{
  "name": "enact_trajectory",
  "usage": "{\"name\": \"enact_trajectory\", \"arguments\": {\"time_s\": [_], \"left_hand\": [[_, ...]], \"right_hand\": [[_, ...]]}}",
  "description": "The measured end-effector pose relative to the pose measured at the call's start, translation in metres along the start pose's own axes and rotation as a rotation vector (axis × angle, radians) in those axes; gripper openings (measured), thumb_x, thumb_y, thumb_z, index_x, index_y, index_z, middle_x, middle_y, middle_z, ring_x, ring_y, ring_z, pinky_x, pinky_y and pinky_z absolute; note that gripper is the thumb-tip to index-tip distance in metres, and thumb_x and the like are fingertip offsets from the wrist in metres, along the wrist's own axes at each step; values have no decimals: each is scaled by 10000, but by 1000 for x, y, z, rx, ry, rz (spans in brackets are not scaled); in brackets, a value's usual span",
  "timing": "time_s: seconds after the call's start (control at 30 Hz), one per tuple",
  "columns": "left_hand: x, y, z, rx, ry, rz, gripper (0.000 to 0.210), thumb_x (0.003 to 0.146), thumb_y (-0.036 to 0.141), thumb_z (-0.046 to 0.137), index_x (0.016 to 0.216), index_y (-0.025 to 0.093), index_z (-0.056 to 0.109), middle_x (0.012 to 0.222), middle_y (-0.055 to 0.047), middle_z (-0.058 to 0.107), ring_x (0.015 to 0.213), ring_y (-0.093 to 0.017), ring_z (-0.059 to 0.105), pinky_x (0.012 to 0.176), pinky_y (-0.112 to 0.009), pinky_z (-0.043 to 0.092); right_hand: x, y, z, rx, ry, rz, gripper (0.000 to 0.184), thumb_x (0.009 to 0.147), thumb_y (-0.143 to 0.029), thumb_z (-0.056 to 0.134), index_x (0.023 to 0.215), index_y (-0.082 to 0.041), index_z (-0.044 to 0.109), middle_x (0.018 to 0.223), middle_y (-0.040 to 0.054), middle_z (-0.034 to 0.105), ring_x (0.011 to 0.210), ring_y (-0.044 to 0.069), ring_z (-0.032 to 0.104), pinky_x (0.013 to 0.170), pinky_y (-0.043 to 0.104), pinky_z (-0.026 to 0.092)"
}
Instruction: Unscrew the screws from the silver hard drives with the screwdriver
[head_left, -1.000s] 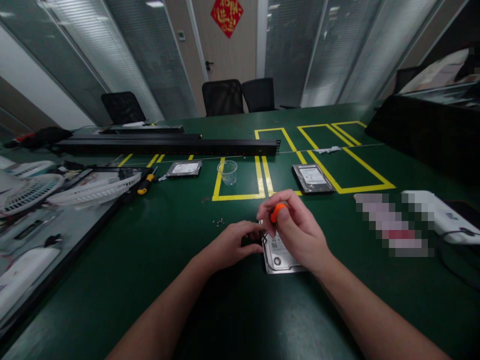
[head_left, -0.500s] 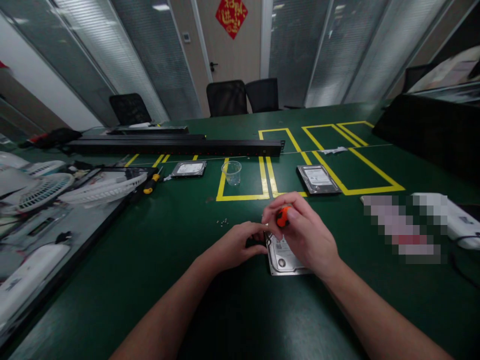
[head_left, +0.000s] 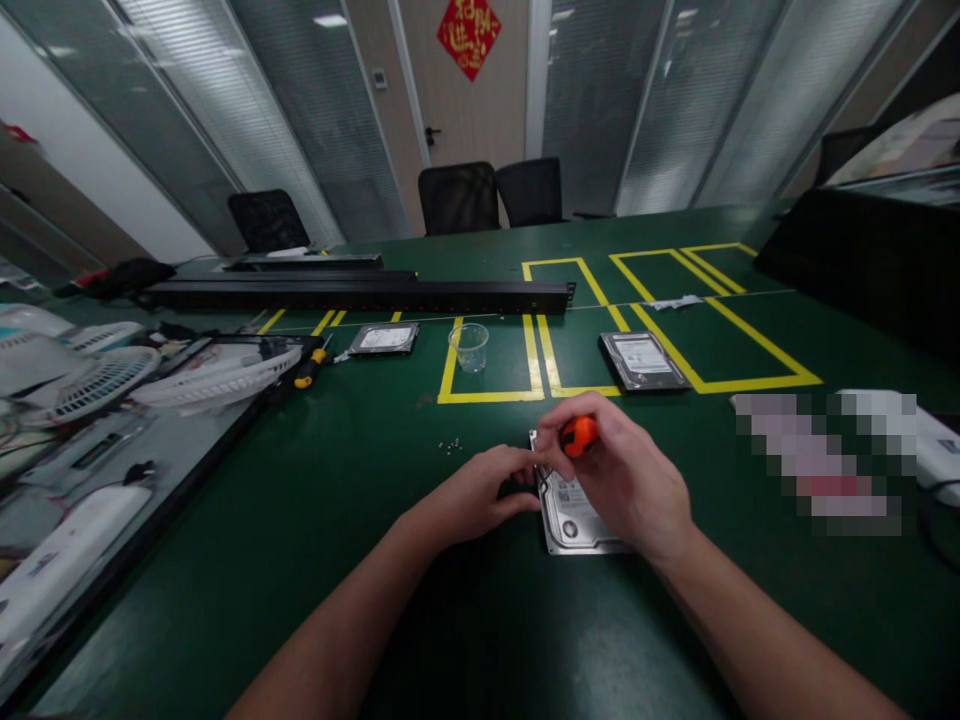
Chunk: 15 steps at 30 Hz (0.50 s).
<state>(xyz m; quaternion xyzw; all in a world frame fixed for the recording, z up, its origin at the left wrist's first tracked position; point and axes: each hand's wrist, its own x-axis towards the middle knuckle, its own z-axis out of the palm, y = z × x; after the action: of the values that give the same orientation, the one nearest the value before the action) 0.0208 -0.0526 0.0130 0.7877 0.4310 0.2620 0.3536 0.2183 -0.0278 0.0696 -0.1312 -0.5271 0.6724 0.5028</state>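
Observation:
A silver hard drive [head_left: 581,538] lies flat on the green table, its label side up and partly covered by my right hand. My right hand [head_left: 626,480] is closed around the orange and black handle of a screwdriver [head_left: 580,437], held over the drive; its tip is hidden by my fingers. My left hand [head_left: 487,490] grips the drive's left edge, thumb at the side and bent fingers near the screwdriver. Several tiny screws [head_left: 450,445] lie on the table to the left of the drive.
A clear plastic cup [head_left: 470,350] stands beyond the screws. Two more hard drives, one left [head_left: 385,339] and one right [head_left: 645,361], lie farther back. A yellow and black screwdriver [head_left: 311,370] rests beside a cluttered tray [head_left: 202,425]. Long black bars [head_left: 367,294] cross the table behind.
The whole view has shifted slightly. My right hand and the orange screwdriver handle have turned a little over the drive; my left hand stays at its edge.

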Motion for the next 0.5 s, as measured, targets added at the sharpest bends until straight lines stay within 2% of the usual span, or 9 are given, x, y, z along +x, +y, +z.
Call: {"name": "enact_trajectory", "arguments": {"time_s": [0.07, 0.2, 0.33, 0.37, 0.43, 0.5], "left_hand": [[0, -1, 0, 1, 1, -1, 289, 933, 192, 803, 1192, 190, 675, 1118, -61, 709, 1002, -220, 651, 898, -325, 513], [0, -1, 0, -17, 7, 9, 249, 942, 199, 795, 1161, 187, 679, 1098, -51, 714, 988, -216, 659, 899, -327, 512], [0, 0, -1, -23, -2, 17, 241, 946, 178, 788, 1163, 198, 686, 1128, -51, 716, 1016, -218, 659, 914, -329, 512], [-1, 1, -1, -19, -4, 16, 250, 944, 174, 789, 1170, 199, 685, 1136, -52, 716, 1019, -218, 658, 917, -330, 512], [-1, 1, -1, -5, -2, 10, 271, 941, 180, 795, 1185, 196, 679, 1140, -58, 715, 1014, -221, 654, 911, -335, 515], [-1, 0, -1, 4, 1, 9, 292, 942, 192, 798, 1204, 193, 671, 1133, -62, 712, 1005, -221, 652, 905, -337, 516]], "right_hand": [[1, 1, -2, -6, 3, -5, 282, 1068, -378, 555, 1021, -176, 747, 875, 47, 663, 674, 141, 549, 643, 313, 474], [1, 5, -2, -25, 3, -48, 71, 1012, -280, 685, 972, -229, 655, 956, 15, 689, 717, 136, 631, 657, 294, 500], [0, 5, -1, 3, -2, -29, 69, 1020, -279, 686, 1011, -251, 624, 950, -3, 699, 595, 93, 533, 572, 261, 423], [-1, 4, -1, 7, -8, -27, 78, 1038, -319, 654, 1038, -242, 651, 937, 9, 696, 591, 97, 508, 571, 270, 416], [0, 3, -2, 18, -23, -20, 242, 1076, -386, 554, 1072, -201, 711, 906, 41, 683, 626, 122, 505, 613, 302, 440], [0, 2, -3, 21, -29, -13, 332, 1091, -385, 496, 1048, -171, 746, 892, 56, 666, 669, 140, 528, 660, 325, 465]]}}
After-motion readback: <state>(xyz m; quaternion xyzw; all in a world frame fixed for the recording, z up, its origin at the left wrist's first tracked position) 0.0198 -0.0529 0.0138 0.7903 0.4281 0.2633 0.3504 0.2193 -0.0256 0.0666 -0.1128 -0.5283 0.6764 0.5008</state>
